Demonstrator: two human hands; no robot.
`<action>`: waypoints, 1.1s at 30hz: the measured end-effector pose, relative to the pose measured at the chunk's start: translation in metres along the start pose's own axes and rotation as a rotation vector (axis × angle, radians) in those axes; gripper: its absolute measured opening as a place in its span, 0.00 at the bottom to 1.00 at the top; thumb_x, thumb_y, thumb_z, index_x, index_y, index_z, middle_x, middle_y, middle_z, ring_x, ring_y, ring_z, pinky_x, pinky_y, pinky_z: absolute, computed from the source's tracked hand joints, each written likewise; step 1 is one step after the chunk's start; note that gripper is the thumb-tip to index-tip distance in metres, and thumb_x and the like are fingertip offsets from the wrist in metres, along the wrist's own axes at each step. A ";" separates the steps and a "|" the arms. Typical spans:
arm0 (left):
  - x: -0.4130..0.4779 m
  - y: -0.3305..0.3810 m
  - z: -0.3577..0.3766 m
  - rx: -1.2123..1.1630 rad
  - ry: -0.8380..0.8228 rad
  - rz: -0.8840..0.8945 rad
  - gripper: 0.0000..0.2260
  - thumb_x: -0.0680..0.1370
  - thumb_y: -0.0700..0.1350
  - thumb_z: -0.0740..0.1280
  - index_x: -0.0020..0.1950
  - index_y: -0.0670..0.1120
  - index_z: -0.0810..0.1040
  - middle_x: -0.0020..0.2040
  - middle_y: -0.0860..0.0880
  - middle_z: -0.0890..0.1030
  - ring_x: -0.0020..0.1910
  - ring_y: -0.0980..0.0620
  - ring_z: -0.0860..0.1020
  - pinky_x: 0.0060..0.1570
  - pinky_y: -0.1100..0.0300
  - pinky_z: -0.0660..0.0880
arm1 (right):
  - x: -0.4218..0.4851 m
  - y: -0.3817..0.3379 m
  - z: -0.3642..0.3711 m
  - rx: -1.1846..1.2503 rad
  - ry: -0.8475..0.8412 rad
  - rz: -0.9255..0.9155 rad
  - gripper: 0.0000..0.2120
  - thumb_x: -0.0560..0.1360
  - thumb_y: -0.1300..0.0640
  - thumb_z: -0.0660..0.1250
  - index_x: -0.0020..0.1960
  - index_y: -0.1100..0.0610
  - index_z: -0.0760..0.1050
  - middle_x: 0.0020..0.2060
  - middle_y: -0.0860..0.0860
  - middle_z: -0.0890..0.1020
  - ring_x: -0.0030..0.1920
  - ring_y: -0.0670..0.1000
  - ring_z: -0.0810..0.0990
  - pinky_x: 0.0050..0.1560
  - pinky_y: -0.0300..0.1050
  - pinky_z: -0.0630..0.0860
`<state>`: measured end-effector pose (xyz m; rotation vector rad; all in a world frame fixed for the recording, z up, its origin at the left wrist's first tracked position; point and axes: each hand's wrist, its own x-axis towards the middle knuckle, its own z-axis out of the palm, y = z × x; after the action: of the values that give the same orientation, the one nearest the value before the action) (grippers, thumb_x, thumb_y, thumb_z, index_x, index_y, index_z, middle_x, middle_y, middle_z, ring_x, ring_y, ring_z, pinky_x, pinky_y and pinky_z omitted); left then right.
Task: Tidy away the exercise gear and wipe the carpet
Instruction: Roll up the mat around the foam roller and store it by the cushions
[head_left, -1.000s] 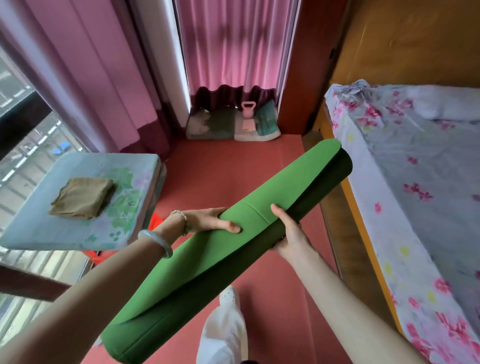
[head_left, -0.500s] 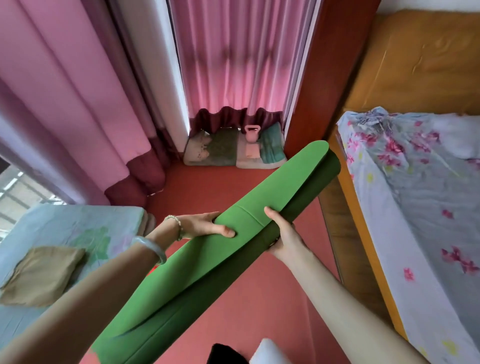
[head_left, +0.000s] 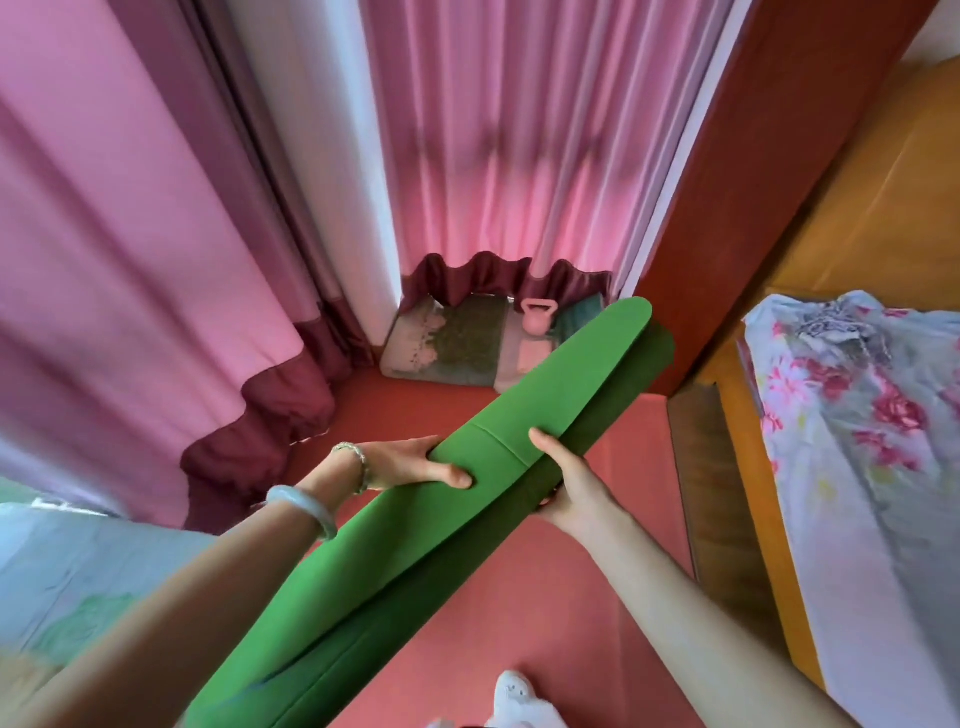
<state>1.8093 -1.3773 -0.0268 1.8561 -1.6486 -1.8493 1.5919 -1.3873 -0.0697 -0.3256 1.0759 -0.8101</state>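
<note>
A loosely rolled green exercise mat (head_left: 395, 561) runs slantwise from the lower left up toward the far corner, carried above the red carpet (head_left: 524, 623). My left hand (head_left: 410, 465) grips its left edge, thumb on top. My right hand (head_left: 563, 488) grips the right side, thumb over the top and fingers underneath. A pink kettlebell (head_left: 538, 315) stands on a patterned floor mat (head_left: 457, 343) in the far corner below the curtain; the roll's far end hides part of that floor mat.
Pink curtains (head_left: 156, 234) hang along the left and back. A bed with a floral sheet (head_left: 872, 441) and orange frame fills the right side. A low surface with a pale patterned cover (head_left: 67, 571) sits at the lower left. A white shoe (head_left: 519, 701) shows at the bottom.
The view has tilted up and closed in on the far corner; the low surface with its folded cloth has slid down and out to the left. Both hands keep the same hold on the mat.
</note>
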 end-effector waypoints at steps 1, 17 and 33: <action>0.011 0.005 -0.012 0.012 0.004 0.001 0.43 0.71 0.59 0.69 0.76 0.44 0.49 0.73 0.47 0.63 0.65 0.53 0.67 0.59 0.66 0.63 | 0.015 -0.012 0.004 -0.006 -0.010 0.007 0.40 0.49 0.53 0.83 0.61 0.51 0.77 0.54 0.58 0.83 0.55 0.63 0.80 0.49 0.65 0.78; 0.206 0.035 -0.284 -0.161 -0.116 -0.023 0.48 0.53 0.61 0.79 0.69 0.48 0.65 0.61 0.48 0.78 0.56 0.50 0.79 0.57 0.54 0.76 | 0.291 -0.147 0.142 -0.027 0.025 0.076 0.34 0.57 0.53 0.81 0.61 0.51 0.76 0.56 0.58 0.81 0.57 0.62 0.78 0.51 0.67 0.77; 0.401 0.059 -0.501 -0.246 -0.102 -0.132 0.40 0.52 0.59 0.80 0.61 0.55 0.69 0.51 0.51 0.81 0.44 0.53 0.83 0.40 0.60 0.79 | 0.542 -0.263 0.240 -0.018 0.083 0.128 0.36 0.58 0.56 0.81 0.63 0.53 0.72 0.54 0.57 0.81 0.54 0.60 0.79 0.42 0.60 0.81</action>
<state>2.0319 -1.9751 -0.1221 1.8334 -1.2794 -2.1214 1.8147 -1.9908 -0.1538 -0.2374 1.1699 -0.7046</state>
